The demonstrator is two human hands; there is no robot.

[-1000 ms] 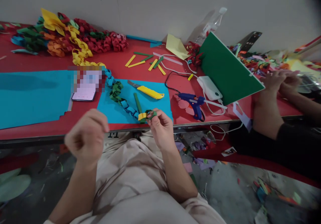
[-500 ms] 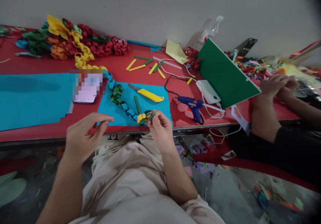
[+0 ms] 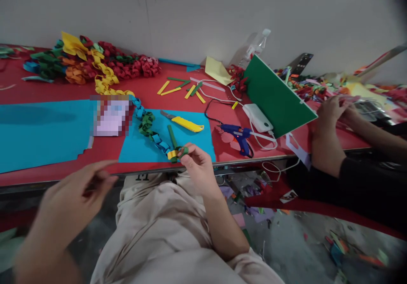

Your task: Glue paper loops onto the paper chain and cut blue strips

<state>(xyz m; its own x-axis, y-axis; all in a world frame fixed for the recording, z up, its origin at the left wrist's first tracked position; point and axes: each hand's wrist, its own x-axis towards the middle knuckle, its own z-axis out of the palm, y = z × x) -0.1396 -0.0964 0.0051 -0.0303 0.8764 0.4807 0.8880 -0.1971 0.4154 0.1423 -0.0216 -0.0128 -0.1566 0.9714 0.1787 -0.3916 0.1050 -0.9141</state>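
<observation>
My right hand (image 3: 201, 169) pinches a green paper loop (image 3: 183, 151) at the near end of a paper chain (image 3: 146, 123). The chain runs back over a blue sheet (image 3: 203, 142) in green, blue and yellow links, and a yellow link (image 3: 172, 154) lies beside my fingertips. A flat green paper strip (image 3: 172, 136) rests close to the held end. My left hand (image 3: 71, 203), blurred by motion, hovers off the table's front edge with its fingers apart and nothing visible in them. Behind the strip lies a yellow utility knife (image 3: 186, 123) with its blade out.
A blue glue gun (image 3: 238, 136) sits by a white power bank (image 3: 257, 118) and cables. Green and yellow strips (image 3: 190, 91) lie farther back. A green board (image 3: 280, 99) leans at right, before another person's arms (image 3: 329, 135). A phone (image 3: 111, 116) and piled paper chains (image 3: 92, 61) are at left.
My left hand has swung left and toward me, away from the chain. My right hand keeps hold of the green loop. The view has shifted slightly.
</observation>
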